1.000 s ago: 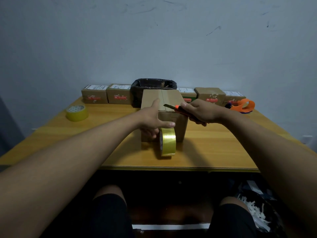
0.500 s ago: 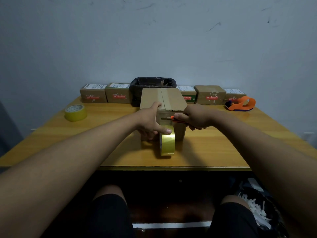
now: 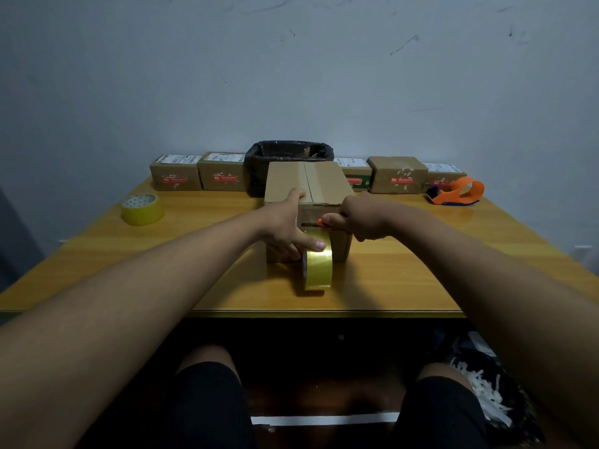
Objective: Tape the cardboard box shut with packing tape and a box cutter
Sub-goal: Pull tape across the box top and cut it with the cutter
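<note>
Right hand [image 3: 363,218] fisted around the orange box cutter [image 3: 324,223], blade lying crosswise on the brown cardboard box's [image 3: 308,186] near face. Left hand [image 3: 288,225] spread, pinning that box. Shiny yellow tape roll [image 3: 319,269] stands just below the blade; tape strip runs vertically.

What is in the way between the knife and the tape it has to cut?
Nothing visible. The right hand holds the box cutter against the front of the cardboard box, just above the tape roll. The left hand sits beside it, not across the blade.
</note>
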